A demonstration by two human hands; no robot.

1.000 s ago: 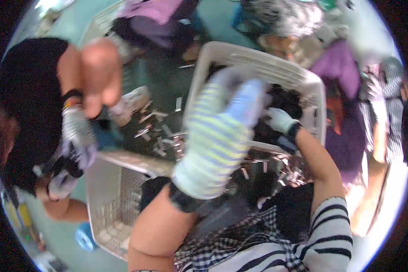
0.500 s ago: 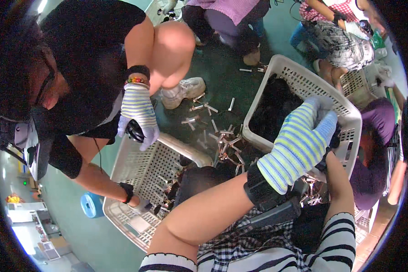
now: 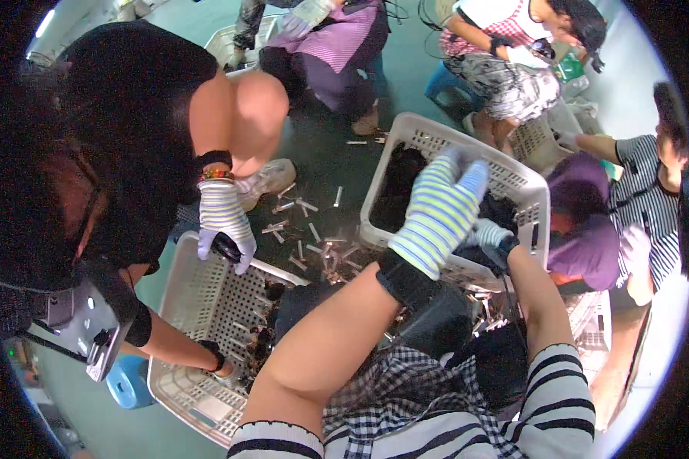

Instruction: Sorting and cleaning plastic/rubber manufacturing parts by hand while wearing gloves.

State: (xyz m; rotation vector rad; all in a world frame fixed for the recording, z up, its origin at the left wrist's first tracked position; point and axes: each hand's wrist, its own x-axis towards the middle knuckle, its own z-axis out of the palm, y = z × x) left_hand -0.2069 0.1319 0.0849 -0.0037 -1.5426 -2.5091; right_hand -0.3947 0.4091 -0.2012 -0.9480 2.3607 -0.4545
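My left hand (image 3: 439,212), in a blue, green and white striped glove, is over a white plastic basket (image 3: 538,252) on my right. Its thumb stands apart from the fingers, whose tips are smeared by motion. Close beside it, my right hand (image 3: 491,233) is gloved too and curls at the basket's near side. Something dark lies against its fingers, too hidden to name. Dark, hair-like black material (image 3: 403,183) fills part of this basket.
Small pale sticks (image 3: 302,205) litter the floor. To the left, a co-worker bends over another white basket (image 3: 177,287), a dark object (image 3: 225,246) in one gloved hand. A blue stool (image 3: 128,382) stands behind that basket. Other people sit at the back and right.
The view has shifted, so the baskets sit elsewhere in the picture. My right hand, mostly hidden before, now shows beside my left. Both hands stay at the right-hand basket.
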